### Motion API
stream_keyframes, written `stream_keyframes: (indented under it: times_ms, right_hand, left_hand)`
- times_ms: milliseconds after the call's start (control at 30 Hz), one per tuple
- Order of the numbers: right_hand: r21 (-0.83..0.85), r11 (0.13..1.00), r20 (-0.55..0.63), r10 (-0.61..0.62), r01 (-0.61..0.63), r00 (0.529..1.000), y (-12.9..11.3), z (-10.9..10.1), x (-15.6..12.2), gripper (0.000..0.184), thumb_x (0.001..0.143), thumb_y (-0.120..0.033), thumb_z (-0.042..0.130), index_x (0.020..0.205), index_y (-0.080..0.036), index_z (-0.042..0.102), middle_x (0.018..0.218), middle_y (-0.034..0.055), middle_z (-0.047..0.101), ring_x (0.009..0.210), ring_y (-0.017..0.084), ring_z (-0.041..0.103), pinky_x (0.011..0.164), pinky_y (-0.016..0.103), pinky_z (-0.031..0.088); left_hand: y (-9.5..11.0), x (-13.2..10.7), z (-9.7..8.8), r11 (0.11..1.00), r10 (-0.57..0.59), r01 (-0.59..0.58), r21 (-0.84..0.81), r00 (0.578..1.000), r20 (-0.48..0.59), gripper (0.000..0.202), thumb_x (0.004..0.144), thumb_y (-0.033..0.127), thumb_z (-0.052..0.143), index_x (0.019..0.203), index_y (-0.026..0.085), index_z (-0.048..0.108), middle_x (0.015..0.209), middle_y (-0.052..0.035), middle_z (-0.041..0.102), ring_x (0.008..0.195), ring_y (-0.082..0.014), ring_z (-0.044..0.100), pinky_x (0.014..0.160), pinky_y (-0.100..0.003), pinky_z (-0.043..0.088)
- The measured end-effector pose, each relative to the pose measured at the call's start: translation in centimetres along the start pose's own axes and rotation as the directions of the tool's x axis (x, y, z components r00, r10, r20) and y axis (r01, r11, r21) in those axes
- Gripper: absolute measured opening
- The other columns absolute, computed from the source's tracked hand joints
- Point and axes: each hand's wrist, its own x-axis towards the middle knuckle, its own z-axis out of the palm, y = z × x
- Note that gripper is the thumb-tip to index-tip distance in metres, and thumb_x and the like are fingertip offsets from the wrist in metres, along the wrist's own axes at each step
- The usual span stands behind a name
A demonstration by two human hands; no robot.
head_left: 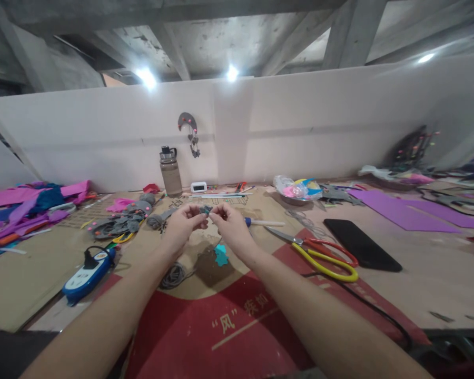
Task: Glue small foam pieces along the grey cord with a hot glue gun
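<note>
My left hand and my right hand meet over the cardboard, both with fingers pinched. Between their fingertips is a small dark grey-teal piece, too small to make out fully. Just below my right hand shows a turquoise cut-out with a wavy edge; whether it hangs or lies flat I cannot tell. A coil of grey cord lies under my left wrist. Partly hidden behind my right hand is a white stick with a blue end.
Scissors with red and yellow handles and a black phone lie to the right. At left are a blue-white power strip and grey felt pieces. A bottle stands by the wall; purple sheets lie far right.
</note>
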Motion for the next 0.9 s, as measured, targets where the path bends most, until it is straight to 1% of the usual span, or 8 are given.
stream_keyframes:
  times_ms: [100, 233, 367, 600, 700, 900]
  right_hand:
    - [-0.011, 1.0, -0.007, -0.008, 0.008, 1.0, 0.0, 0.1, -0.1, 0.012, 0.073, -0.03, 0.051, 0.07, -0.019, 0.05, 0.06, -0.0053, 0.048, 0.053, 0.009, 0.041, 0.053, 0.022, 0.035]
    - [-0.043, 0.998, -0.033, -0.035, 0.034, 0.999, -0.1, 0.1, -0.2, 0.01, 0.073, -0.027, 0.052, 0.069, -0.018, 0.052, 0.063, -0.0038, 0.052, 0.058, 0.01, 0.046, 0.057, 0.023, 0.037]
    - [-0.095, 0.994, -0.049, -0.065, 0.06, 0.997, -0.2, -0.1, -0.2, 0.01, 0.073, -0.026, 0.052, 0.069, -0.018, 0.053, 0.064, -0.0025, 0.055, 0.061, 0.012, 0.049, 0.059, 0.024, 0.039]
    - [-0.138, 0.988, -0.036, -0.07, 0.064, 0.997, -0.3, -0.1, -0.3, 0.013, 0.075, -0.028, 0.05, 0.069, -0.018, 0.053, 0.065, -0.0015, 0.057, 0.061, 0.012, 0.05, 0.059, 0.024, 0.039]
    - [-0.185, 0.98, -0.047, -0.084, 0.074, 0.995, -0.3, -0.3, -0.3, 0.016, 0.077, -0.031, 0.049, 0.07, -0.018, 0.054, 0.066, -0.0012, 0.057, 0.062, 0.012, 0.05, 0.06, 0.025, 0.038]
    - [-0.298, 0.951, -0.055, -0.098, 0.077, 0.994, -1.0, -0.8, -0.5, 0.017, 0.078, -0.03, 0.049, 0.067, -0.018, 0.054, 0.064, -0.0013, 0.057, 0.06, 0.012, 0.049, 0.06, 0.025, 0.036]
  left_hand:
    - [0.5, -0.3, 0.1, 0.997, -0.041, 0.044, -0.069, 0.998, 0.045, 0.029, 0.058, 0.023, 0.074, 0.081, 0.013, 0.061, 0.069, -0.0006, 0.062, 0.056, -0.0091, 0.057, 0.059, -0.024, 0.048]
    - [0.6, -0.4, 0.2, 0.986, -0.081, 0.09, -0.141, 0.994, 0.07, 0.026, 0.056, 0.02, 0.075, 0.076, 0.014, 0.061, 0.067, -0.0002, 0.062, 0.056, -0.0088, 0.058, 0.061, -0.024, 0.049]
    - [0.5, -0.5, 0.4, 0.982, -0.083, 0.094, -0.166, 0.994, 0.073, 0.026, 0.055, 0.019, 0.076, 0.074, 0.014, 0.059, 0.066, -0.0004, 0.062, 0.059, -0.0103, 0.059, 0.062, -0.025, 0.05]
    - [0.2, -0.4, 0.4, 0.989, -0.056, 0.064, -0.136, 0.996, 0.063, 0.024, 0.06, 0.028, 0.074, 0.074, 0.014, 0.059, 0.066, -0.0021, 0.063, 0.058, -0.0119, 0.06, 0.06, -0.027, 0.051]
    - [-0.1, -0.2, 0.3, 0.995, -0.033, 0.039, -0.094, 0.997, 0.067, 0.025, 0.061, 0.029, 0.073, 0.075, 0.013, 0.06, 0.068, -0.0036, 0.064, 0.059, -0.0131, 0.062, 0.061, -0.028, 0.052]
    - [-0.4, -0.1, 0.2, 1.0, 0.011, -0.01, -0.009, 0.997, 0.079, 0.026, 0.062, 0.03, 0.073, 0.078, 0.013, 0.062, 0.071, -0.0046, 0.066, 0.06, -0.0147, 0.063, 0.065, -0.032, 0.054]
